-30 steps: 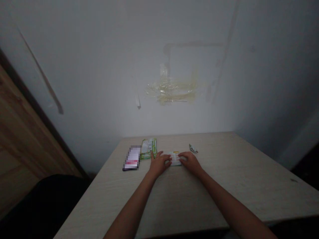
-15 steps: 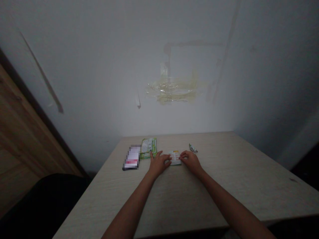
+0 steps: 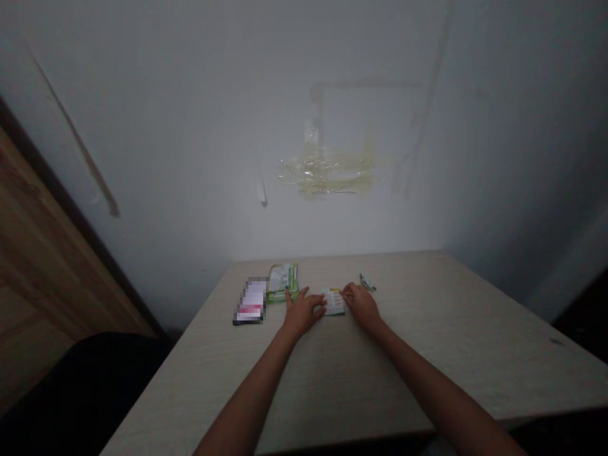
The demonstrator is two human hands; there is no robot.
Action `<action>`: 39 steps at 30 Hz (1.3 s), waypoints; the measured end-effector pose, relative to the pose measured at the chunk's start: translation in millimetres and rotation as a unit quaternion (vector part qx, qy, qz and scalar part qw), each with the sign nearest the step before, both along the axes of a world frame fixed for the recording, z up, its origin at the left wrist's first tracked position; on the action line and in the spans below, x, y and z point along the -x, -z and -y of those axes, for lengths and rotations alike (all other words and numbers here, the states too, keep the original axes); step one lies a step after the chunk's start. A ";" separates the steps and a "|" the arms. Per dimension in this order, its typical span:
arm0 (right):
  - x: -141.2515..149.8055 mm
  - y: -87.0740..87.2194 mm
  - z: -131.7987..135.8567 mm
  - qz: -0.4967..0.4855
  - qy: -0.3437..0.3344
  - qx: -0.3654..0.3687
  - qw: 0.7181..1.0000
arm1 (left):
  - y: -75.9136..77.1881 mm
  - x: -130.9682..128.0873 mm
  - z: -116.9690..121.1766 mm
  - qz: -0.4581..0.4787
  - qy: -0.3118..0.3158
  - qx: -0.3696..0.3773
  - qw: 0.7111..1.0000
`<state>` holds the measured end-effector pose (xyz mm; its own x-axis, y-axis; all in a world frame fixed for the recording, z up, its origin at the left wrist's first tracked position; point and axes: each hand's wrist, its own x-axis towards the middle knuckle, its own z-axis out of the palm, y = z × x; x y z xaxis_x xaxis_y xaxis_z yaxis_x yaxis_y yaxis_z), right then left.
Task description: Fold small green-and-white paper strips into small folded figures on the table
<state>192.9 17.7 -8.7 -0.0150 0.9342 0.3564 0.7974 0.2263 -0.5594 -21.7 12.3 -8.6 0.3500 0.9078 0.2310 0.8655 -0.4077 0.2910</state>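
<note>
A small white printed packet [image 3: 334,303] with a green lower edge and a yellow-orange patch on top lies flat on the table between my hands. My left hand [image 3: 302,314] rests at its left side, fingers spread, thumb and forefinger tips touching that edge. With fingertips pinched together, my right hand [image 3: 361,304] grips the packet's upper right edge. Just beyond my left fingers lie green-and-white packets [image 3: 284,277], partly overlapping. A crumpled green-and-white wrapper piece [image 3: 367,282] sits behind my right hand.
A phone [image 3: 251,301] with its screen blurred lies left of the green packets. The pale wooden table [image 3: 427,329] meets a wall [image 3: 190,158] with peeling clear tape [image 3: 327,171]. A dark chair-like shape [image 3: 90,380] stands at left.
My right fingertips have shifted slightly up along the packet's right edge. My left hand stays in the same place.
</note>
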 end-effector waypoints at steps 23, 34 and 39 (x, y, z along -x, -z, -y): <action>-9.5 9.7 -10.4 -0.172 -0.084 -0.028 0.981 | -5.8 -7.7 10.1 -0.017 -0.005 -0.022 1.000; -8.7 8.4 -12.3 -0.166 -0.081 -0.005 0.983 | -2.5 -12.3 8.2 -0.003 -0.013 -0.038 0.999; -9.2 6.5 -11.7 -0.169 -0.083 0.017 0.982 | -5.6 -12.7 10.0 -0.014 -0.020 -0.027 0.999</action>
<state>202.1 29.4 -15.1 -0.0534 0.9403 0.3360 0.5181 0.3138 -0.7957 -9.0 2.3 -2.9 0.3205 0.9079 0.2701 0.8887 -0.3869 0.2460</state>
